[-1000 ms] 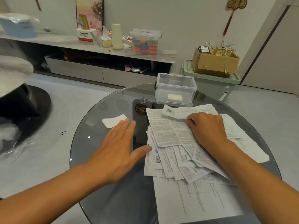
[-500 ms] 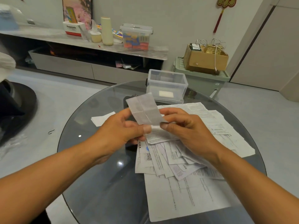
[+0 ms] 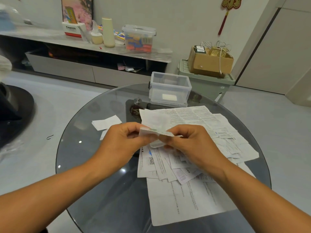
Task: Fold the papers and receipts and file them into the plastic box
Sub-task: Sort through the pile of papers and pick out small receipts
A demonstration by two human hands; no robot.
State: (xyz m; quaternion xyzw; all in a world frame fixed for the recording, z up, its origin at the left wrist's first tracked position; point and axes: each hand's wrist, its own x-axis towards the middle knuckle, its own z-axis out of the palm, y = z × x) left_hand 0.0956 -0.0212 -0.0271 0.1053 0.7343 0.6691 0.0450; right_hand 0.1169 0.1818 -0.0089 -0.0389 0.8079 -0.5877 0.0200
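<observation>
Because a fold is easier up in the air, the left hand [image 3: 124, 142] and right hand [image 3: 190, 143] both pinch one small receipt [image 3: 155, 125] above the paper pile [image 3: 188, 165] on the glass counter [image 3: 94, 165], with the open plastic box [image 3: 170, 89] waiting just behind.

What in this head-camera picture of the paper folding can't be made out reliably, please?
- Head view: the held receipt is motion-blurred, its print unreadable.
- The left hand and right hand cover its lower part, hiding the fold.
- The pale slip in the plastic box is too small to identify.
</observation>
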